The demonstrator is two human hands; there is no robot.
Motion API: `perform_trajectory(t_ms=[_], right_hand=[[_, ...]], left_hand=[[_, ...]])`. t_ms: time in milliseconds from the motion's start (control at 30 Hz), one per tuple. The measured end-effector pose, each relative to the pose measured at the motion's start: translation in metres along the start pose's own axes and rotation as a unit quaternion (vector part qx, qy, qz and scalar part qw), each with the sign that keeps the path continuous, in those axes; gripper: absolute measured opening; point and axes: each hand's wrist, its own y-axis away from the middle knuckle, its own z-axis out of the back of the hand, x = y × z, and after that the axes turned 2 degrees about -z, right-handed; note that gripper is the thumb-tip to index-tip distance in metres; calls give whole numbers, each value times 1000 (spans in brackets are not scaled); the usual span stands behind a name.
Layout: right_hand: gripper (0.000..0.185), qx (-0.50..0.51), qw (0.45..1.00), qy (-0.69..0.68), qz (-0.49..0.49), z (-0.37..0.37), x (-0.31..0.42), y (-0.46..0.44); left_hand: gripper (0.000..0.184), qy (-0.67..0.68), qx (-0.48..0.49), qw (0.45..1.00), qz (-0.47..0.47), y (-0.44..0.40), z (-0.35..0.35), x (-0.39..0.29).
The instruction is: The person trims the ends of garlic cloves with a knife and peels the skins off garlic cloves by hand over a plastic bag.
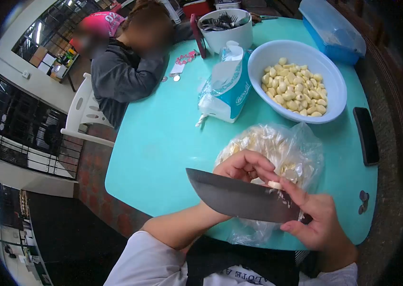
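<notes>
My right hand [318, 217] grips a wide-bladed knife [239, 194] near its handle end, with the dark blade pointing left across my left wrist. Pale scraps stick to the blade close to that hand. Behind the knife, the bent fingers of my left hand [244, 164] close on a pale garlic clove [274, 185] at the blade's upper edge. The blade hides part of my left hand. Beneath both hands lies a clear plastic bag [306, 140] holding garlic and papery skins. Beyond it stands a light blue bowl [337, 102] with many peeled garlic cloves [294, 88].
A white-and-teal packet [232, 90] lies left of the bowl. Behind are a white tub of cutlery [230, 35] and a blue lidded box [332, 33]. A phone [365, 136] and coins [363, 200] lie at right. A person [123, 71] leans on the turquoise table [163, 152].
</notes>
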Motion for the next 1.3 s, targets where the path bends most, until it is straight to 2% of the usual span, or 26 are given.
perform_trajectory(t_ms=[200,400,500,733,1000,1100,1133,1200,1233,1300], right_hand=[[63,22,1000,-12,-3,3,-3,0],[61,11,1000,-10,-3,2,-5,-1],[59,-5,1000,4,-22,-1,-4,-3],[57,-35,999,-19,-31,-3,-8,-5],[58,-6,997,-60,-54,1,-10,-7],[58,25,993,-84,-85,6,-13,-7],[57,37,989,-95,-108,8,-13,-7],[57,41,990,-100,-95,9,-17,-7],[57,44,990,-101,-89,9,-18,-7],[56,60,978,-164,-115,14,-16,-9]], left_hand=[[32,-15,-10,1000,3,1,2,1],[22,73,-1,997,5,-1,1,4],[18,52,14,999,2,-4,2,8],[22,23,-25,999,21,-10,3,13],[26,-42,-12,999,-6,-12,3,7],[29,-143,-29,988,-41,-13,2,7],[30,-140,-39,988,-45,-13,1,8],[30,-129,-56,989,-50,-13,2,11],[28,-159,-58,982,-79,-14,5,14],[17,-132,-59,988,-58,-12,2,9]])
